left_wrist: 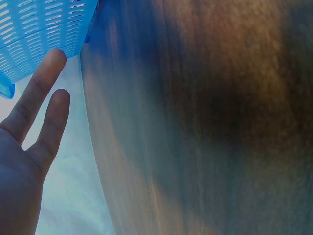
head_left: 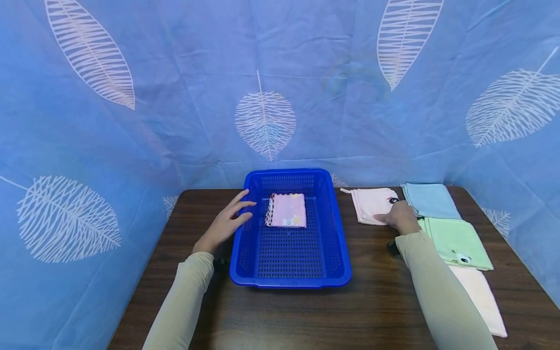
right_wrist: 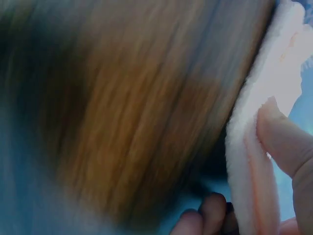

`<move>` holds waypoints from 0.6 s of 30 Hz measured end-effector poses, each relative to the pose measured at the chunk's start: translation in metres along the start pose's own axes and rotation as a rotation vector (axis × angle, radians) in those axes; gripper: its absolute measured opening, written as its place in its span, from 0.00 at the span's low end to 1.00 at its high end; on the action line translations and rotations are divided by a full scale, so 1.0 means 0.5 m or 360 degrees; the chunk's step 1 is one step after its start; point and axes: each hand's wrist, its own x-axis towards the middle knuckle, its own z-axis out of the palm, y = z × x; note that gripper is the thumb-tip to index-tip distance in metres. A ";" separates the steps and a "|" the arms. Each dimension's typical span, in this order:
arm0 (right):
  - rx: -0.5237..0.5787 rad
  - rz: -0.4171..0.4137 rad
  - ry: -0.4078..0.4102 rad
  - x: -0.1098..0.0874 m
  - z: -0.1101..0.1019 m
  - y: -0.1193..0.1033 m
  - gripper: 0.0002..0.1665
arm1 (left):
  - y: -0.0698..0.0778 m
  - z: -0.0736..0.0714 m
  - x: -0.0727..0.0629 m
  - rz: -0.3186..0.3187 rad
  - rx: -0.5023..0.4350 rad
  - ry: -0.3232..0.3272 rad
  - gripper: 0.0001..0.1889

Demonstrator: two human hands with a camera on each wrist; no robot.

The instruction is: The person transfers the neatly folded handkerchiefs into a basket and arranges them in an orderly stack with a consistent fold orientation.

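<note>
My right hand (head_left: 401, 217) pinches the near right edge of a folded pale pink towel (head_left: 367, 200) with a dark printed face. In the right wrist view the thumb presses on top of the towel (right_wrist: 244, 152) and fingertips (right_wrist: 213, 211) curl below its edge. My left hand (head_left: 222, 227) lies at the left rim of a blue plastic basket (head_left: 290, 282), fingers spread and mostly straight. The left wrist view shows two fingers against the basket's slotted wall (left_wrist: 44, 34). Inside the basket, toward the back, sits a folded pink cloth (head_left: 288, 210) with a checked edge.
Along the table's right side lie a folded blue towel (head_left: 432, 201), a green towel (head_left: 459, 241) with an animal face, and a pale pink towel (head_left: 481, 299) partly behind my right sleeve. A blue leaf-patterned curtain (head_left: 315, 121) surrounds the dark wooden table (head_left: 306, 316).
</note>
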 end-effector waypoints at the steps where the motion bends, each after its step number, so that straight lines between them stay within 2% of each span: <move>1: 0.0034 0.0007 -0.0016 0.000 0.001 0.001 0.56 | 0.000 0.000 0.000 0.0003 -0.0005 -0.0001 0.21; 10: 0.0228 0.0040 -0.0072 -0.010 0.002 0.010 0.62 | 0.003 0.000 0.001 0.0031 -0.0037 -0.0011 0.23; 14: 0.0272 0.0048 -0.0088 -0.008 0.003 0.009 0.55 | 0.003 0.000 0.000 0.0028 -0.0024 -0.0009 0.23; 18: 0.0340 0.0047 -0.0024 -0.010 0.005 0.009 0.45 | 0.003 -0.002 0.000 0.0023 -0.0009 -0.0003 0.20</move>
